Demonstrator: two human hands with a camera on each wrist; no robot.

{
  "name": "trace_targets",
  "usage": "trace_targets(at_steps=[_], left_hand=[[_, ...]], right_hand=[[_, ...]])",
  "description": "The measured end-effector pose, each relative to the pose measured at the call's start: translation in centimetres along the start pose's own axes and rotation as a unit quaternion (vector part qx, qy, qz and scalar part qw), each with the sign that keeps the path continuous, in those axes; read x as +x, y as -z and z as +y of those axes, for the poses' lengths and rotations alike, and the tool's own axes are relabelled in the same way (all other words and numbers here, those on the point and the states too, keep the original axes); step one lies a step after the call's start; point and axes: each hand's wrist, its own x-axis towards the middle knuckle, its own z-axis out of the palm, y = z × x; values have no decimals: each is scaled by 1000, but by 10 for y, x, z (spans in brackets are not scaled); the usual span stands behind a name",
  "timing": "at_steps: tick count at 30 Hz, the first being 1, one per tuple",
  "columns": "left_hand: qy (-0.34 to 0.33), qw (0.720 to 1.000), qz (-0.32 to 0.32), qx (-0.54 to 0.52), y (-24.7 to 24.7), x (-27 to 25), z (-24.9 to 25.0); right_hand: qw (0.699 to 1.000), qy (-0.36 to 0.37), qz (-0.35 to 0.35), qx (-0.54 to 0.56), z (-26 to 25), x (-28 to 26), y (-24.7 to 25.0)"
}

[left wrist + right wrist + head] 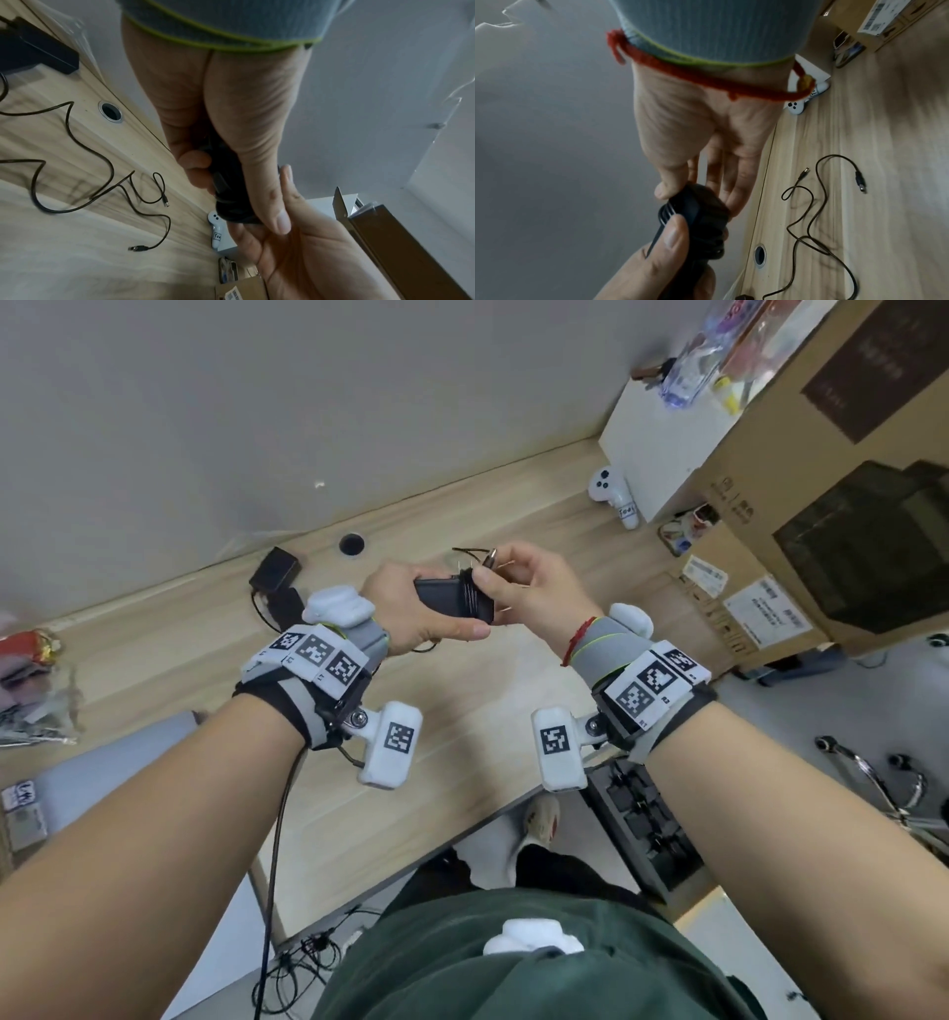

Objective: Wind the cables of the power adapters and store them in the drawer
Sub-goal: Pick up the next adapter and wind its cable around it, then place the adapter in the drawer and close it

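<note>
Black plastic power adapter [445, 603], rigid, light: left hand [405, 608] grips its body, right hand [534, 593] pinches the thin springy cable [470, 598]; keep tension.

Black adapter [452, 603], black cables [77, 142]; pale woodgrain desk [462, 737]; red wrist string [706, 81]; white controller [611, 492].

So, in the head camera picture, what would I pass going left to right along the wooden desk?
Red packet → black adapters lying on the desk → round cable hole → left hand → held adapter → right hand → white controller → cardboard boxes.
</note>
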Motion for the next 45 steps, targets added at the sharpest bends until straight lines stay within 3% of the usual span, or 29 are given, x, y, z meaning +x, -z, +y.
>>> trace_targets(at_steps=[4, 7, 10, 22, 32, 35, 41, 45], left_hand=[[-8, 999, -14, 35, -10, 1, 6], [-10, 996, 18, 82, -15, 2, 7], [7, 998, 11, 67, -34, -4, 19], [35, 995, -52, -76, -201, -7, 43], [27, 984, -167, 62, -349, 3, 43], [39, 972, -210, 96, -388, 6, 33], [29, 939, -290, 182, -441, 11, 2], [31, 929, -298, 219, -462, 15, -19]], right_hand=[[1000, -10, -10, 2, 7, -4, 8], [1000, -23, -4, 8, 8, -5, 12], [1000, -21, 8, 13, 12, -15, 29], [986, -128, 35, 99, 98, -99, 159], [964, -185, 125, 141, 192, -162, 264], [963, -209, 136, 100, 226, -176, 290], [958, -247, 133, 63, 296, -194, 298], [946, -273, 152, 82, 333, -192, 305]])
